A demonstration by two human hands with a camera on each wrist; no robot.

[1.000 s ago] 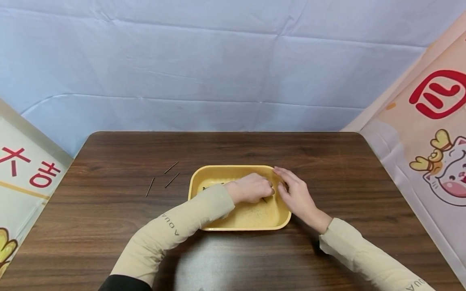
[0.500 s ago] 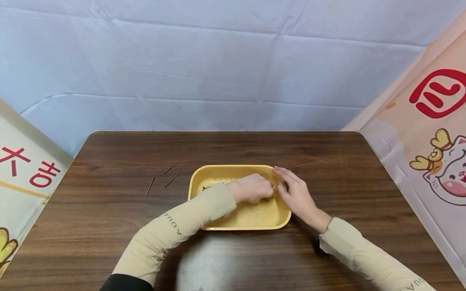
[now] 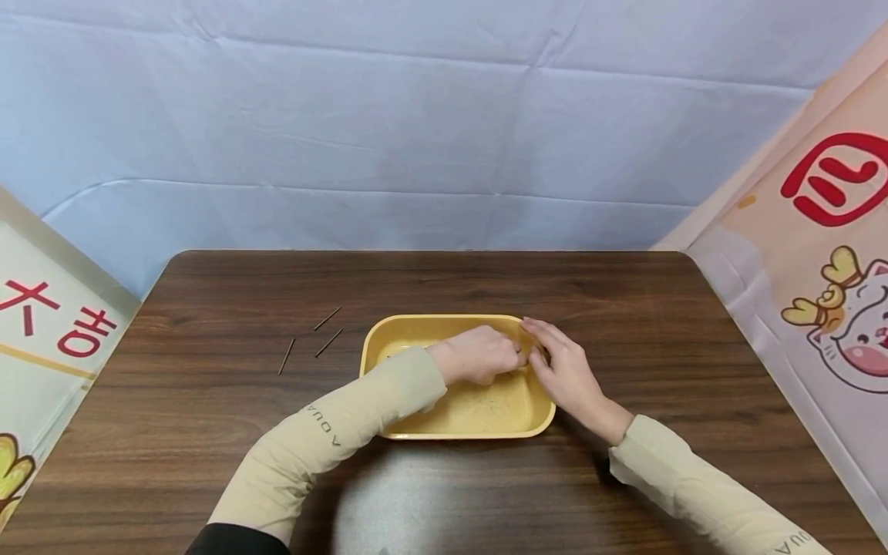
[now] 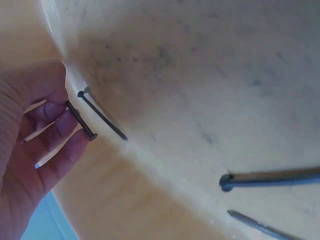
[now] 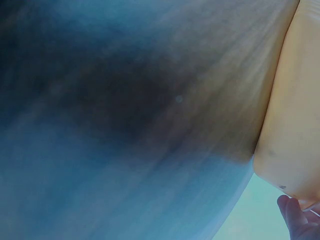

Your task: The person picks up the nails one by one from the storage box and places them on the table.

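Observation:
My left hand (image 3: 479,356) reaches into a yellow rectangular tray (image 3: 486,436), near its right wall. Seen from the left wrist, a short dark nail (image 4: 81,121) is pinched at its fingertips. Just beyond lies another nail (image 4: 103,116), along the curve where the tray floor meets the wall. Two more nails, one with its head (image 4: 226,183) showing, lie lower right in that view. At the tray's right end my right hand (image 3: 570,376) rests on the rim, fingers extended toward the far corner and thumb on the inner side. The right wrist view shows only its fingertips (image 5: 290,210) by the tray.
Three nails lie apart on the dark wooden table (image 3: 444,501), left of the tray; the nearest one (image 3: 286,357) is closest to the left edge. The left sleeve (image 3: 333,432) crosses the tray's front-left side. A pale cloth backdrop (image 3: 416,139) hangs behind the table.
The left hand has shifted only slightly inside the tray, and its sleeve now covers nearly all of the dark nails seen earlier near the tray's left side. The right hand keeps its place.

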